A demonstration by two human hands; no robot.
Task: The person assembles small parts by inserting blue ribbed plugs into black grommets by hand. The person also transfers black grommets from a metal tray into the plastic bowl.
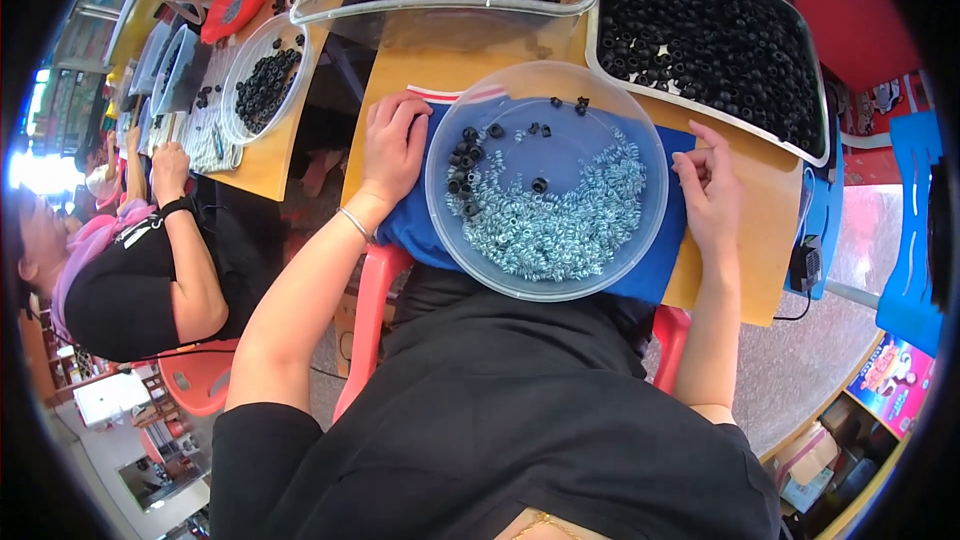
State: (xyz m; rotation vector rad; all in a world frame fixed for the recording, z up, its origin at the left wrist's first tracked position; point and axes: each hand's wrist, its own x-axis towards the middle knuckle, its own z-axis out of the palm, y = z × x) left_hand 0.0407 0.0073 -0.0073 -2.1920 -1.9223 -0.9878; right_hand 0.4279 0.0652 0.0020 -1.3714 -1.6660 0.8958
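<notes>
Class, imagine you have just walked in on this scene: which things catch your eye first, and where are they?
A round clear bowl sits in the middle on a blue cloth, holding a heap of small silvery springs and a few black rings. The left hand rests beside it, the right hand pinches something tiny. Behind, a big tray brims with black rings.

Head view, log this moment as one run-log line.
left hand: resting on blue cloth | right hand: fingers pinched beside clear round tray | tray: silver springs, black rings

A colourful printed box (893, 380) stands on the floor at lower right, with brown cardboard boxes (805, 460) just beside it.
</notes>
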